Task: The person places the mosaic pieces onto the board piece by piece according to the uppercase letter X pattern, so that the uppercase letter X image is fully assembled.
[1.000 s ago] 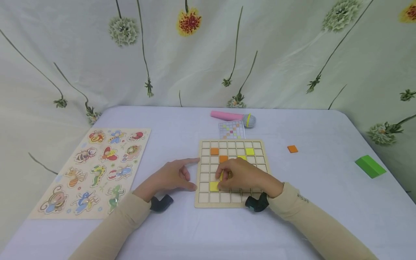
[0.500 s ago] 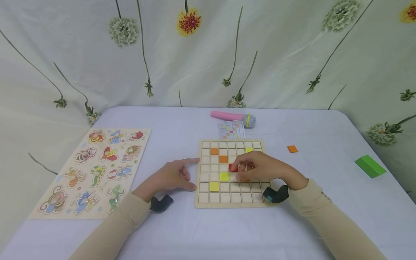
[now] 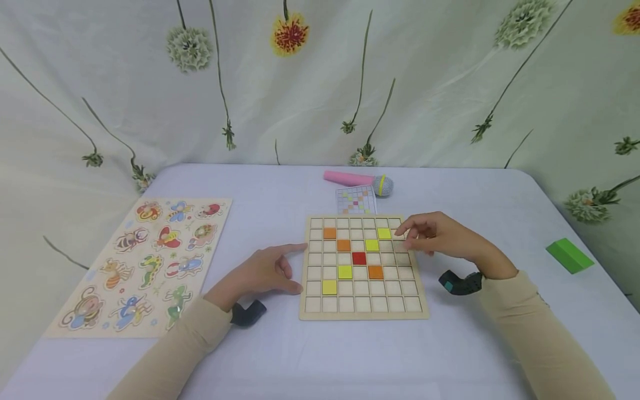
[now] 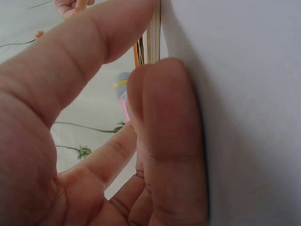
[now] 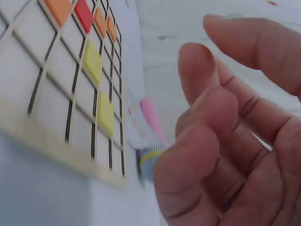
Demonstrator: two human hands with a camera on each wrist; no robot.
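A wooden grid board (image 3: 362, 312) lies flat before me, with orange tiles (image 3: 343, 245), yellow tiles (image 3: 345, 271) and one red tile (image 3: 359, 258) set in its squares along two crossing diagonals. My left hand (image 3: 265, 270) touches the board's left edge with the index fingertip and thumb. In the left wrist view its other fingers bend loosely beside the board's rim (image 4: 154, 33). Over the board's upper right edge hovers my right hand (image 3: 440, 236). The right wrist view shows nothing between its thumb and bent fingers (image 5: 186, 160).
Behind the board lie a small pattern card (image 3: 356, 200) and a pink toy microphone (image 3: 350, 178). An insect picture puzzle (image 3: 150, 266) is on the left side of the table. A green block (image 3: 570, 255) sits far right. A floral cloth (image 3: 320, 83) hangs behind.
My right hand has moved right from the lower left of the board, across the middle, to its right edge, uncovering the tiles. The loose orange tile is now out of sight. My left hand stays put.
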